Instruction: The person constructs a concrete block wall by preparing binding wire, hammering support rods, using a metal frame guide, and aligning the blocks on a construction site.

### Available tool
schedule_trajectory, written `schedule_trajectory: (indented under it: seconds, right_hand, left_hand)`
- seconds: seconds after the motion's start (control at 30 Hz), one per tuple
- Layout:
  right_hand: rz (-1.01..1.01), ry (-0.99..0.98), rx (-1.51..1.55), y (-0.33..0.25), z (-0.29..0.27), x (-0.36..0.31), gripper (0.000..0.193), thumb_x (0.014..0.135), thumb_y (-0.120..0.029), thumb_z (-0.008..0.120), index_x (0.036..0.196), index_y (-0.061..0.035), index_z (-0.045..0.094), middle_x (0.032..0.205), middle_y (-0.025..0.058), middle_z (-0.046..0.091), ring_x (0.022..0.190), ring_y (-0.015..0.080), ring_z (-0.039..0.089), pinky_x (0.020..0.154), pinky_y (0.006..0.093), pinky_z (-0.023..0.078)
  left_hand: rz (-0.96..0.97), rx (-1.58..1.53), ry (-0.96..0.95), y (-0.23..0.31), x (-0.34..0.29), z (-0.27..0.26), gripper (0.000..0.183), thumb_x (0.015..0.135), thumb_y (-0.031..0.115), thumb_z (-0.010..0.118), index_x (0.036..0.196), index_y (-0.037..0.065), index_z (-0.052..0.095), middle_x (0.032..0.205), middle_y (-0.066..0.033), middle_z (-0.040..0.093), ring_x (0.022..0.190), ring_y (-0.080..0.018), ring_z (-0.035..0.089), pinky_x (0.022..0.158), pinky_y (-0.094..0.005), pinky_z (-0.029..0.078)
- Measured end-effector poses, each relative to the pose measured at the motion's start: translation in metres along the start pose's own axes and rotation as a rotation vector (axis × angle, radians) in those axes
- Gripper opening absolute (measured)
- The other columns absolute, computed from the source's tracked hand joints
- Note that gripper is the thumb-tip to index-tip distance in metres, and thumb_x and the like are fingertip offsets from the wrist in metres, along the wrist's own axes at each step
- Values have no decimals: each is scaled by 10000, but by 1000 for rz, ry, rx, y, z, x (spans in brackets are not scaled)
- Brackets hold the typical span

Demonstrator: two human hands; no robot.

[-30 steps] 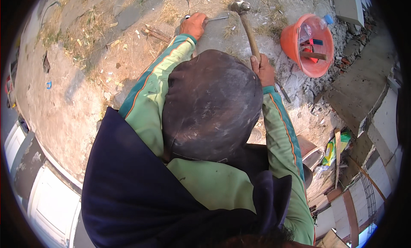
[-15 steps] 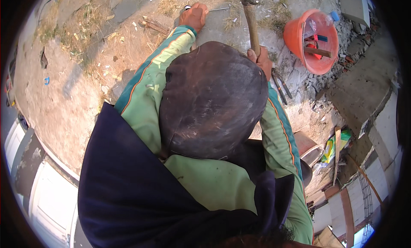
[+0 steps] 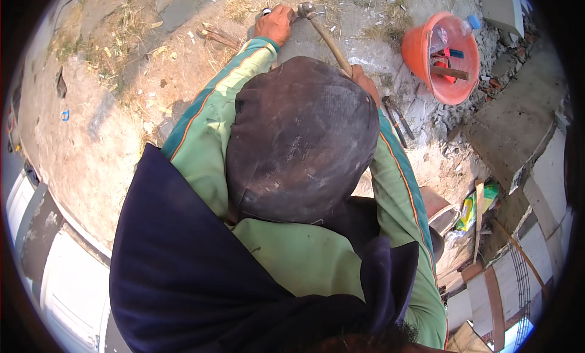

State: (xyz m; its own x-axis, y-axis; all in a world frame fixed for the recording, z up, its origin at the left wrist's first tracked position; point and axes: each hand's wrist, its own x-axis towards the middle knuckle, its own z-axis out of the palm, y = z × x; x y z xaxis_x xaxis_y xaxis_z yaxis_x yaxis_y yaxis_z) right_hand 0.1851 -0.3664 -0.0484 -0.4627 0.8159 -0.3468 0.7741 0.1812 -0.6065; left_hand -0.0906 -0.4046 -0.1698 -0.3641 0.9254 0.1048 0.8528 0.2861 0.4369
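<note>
My right hand (image 3: 364, 82) is closed round the wooden handle of a hammer (image 3: 332, 43), partly hidden behind my dark-trousered knee (image 3: 304, 140). The hammer's metal head is down near the ground, just right of my left hand (image 3: 275, 25). That hand is closed low over the ground on a thin metal rod (image 3: 320, 12), whose end shows past the hammer head. Whether the head touches the rod, I cannot tell. A small round metal piece (image 3: 266, 12) shows at the left side of my left hand; its kind is unclear.
An orange bucket (image 3: 411, 51) with tools and a plastic bottle leans at the right. Pliers-like tool with dark handles (image 3: 399, 118) lies near my right forearm. Broken concrete (image 3: 512, 121) and boards (image 3: 478, 222) line the right side. Sticks (image 3: 219, 37) and dry grass lie at the left.
The hammer has swung down and to the left, from raised upright to its head beside my left hand. My right hand has tilted with it; the left hand stays in place.
</note>
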Motion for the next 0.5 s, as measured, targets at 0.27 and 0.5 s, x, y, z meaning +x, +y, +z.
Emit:
schedule_trajectory:
  seconds: [0.27, 0.5]
  right_hand:
    - [38, 45, 102, -16, -14, -16, 392, 987, -449, 530, 1044, -61, 538, 791, 277, 652, 784, 506, 625, 687, 572, 467]
    - [134, -115, -77, 21, -9, -11, 417, 991, -481, 504, 1056, -71, 540, 794, 261, 658, 793, 495, 636, 698, 569, 478]
  left_hand:
    - [-138, -212, -95, 22, 3, -36, 163, 872, 289, 688, 961, 153, 683, 1024, -51, 658, 936, -306, 660, 832, -431, 514]
    - [-217, -200, -222, 24, 12, -36, 186, 794, 255, 745, 913, 122, 694, 952, -44, 645, 916, -258, 651, 805, -391, 513]
